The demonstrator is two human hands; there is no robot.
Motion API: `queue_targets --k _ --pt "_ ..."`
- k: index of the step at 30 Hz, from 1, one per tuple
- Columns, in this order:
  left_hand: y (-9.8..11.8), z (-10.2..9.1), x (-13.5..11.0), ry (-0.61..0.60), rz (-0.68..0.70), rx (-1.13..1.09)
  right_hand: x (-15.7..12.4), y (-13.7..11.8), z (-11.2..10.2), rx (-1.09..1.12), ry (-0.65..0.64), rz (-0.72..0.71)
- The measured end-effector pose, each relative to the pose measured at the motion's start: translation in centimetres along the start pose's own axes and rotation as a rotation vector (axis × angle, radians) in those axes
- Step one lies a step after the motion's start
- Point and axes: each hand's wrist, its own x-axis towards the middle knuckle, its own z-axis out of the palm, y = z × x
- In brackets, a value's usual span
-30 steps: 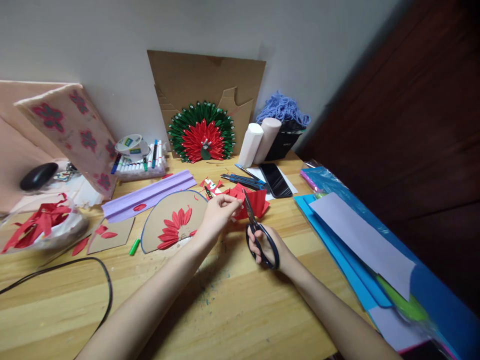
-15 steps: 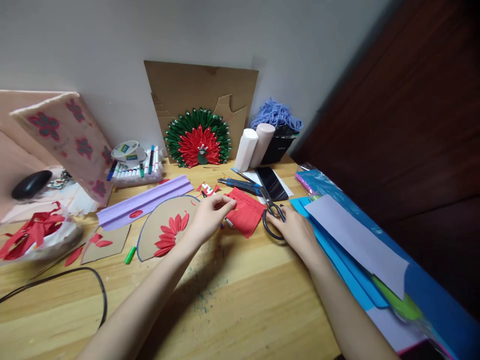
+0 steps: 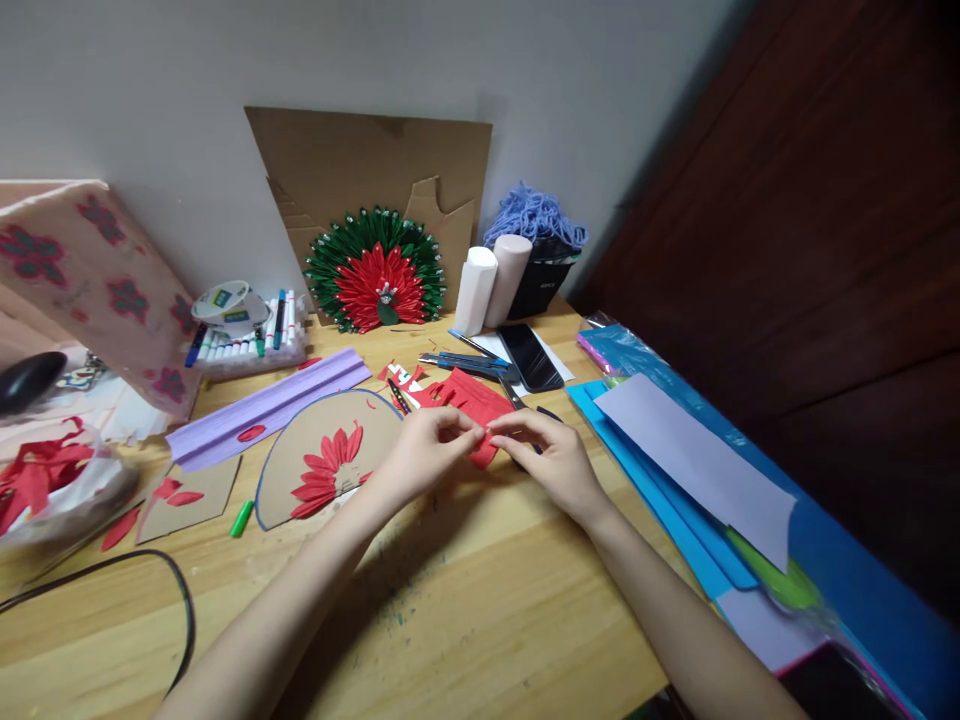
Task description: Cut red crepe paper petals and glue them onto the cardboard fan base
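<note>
My left hand (image 3: pixel 429 452) is closed in a pinch, thumb and forefinger together. Facing it, my right hand (image 3: pixel 553 458) also pinches, and the fingertips of both hands nearly meet. Whatever lies between them is too small to make out. Directly behind the fingers is a sheet of red crepe paper (image 3: pixel 474 392) on the table. The scissors (image 3: pixel 514 394) lie mostly hidden behind my right hand. Left of my left hand rests a rounded cardboard piece (image 3: pixel 296 440) with a blue edge, bearing a fan of red paper petals (image 3: pixel 328 468).
A green and red peacock (image 3: pixel 382 285) stands against cardboard (image 3: pixel 367 150) at the wall. Purple crepe paper (image 3: pixel 281 405), a green marker cap (image 3: pixel 241 518) and a bag of red scraps (image 3: pixel 82 490) are at left. A phone (image 3: pixel 531 356) lies behind; blue folders (image 3: pixel 637 470) line the right.
My right hand has let go of the scissors and moved left to meet my left hand, both now pinching. The view has shifted slightly to the right.
</note>
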Motion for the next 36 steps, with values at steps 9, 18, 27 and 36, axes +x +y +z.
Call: queue_targets --k 9,18,27,36 --pt "-0.4 0.2 0.1 -0.007 0.008 -0.094 0.3 0.1 0.1 0.201 0.023 0.145" --pt "-0.9 0.7 0.0 -0.028 0.029 -0.119 0.5 -0.3 0.2 0.311 0.006 0.232" --pt "-0.1 0.2 -0.1 0.024 0.133 0.141 0.7 0.0 0.2 0.382 -0.035 0.254" --pt "0.1 0.2 -0.1 0.027 0.102 0.125 0.1 -0.1 -0.6 -0.036 0.009 -0.070"
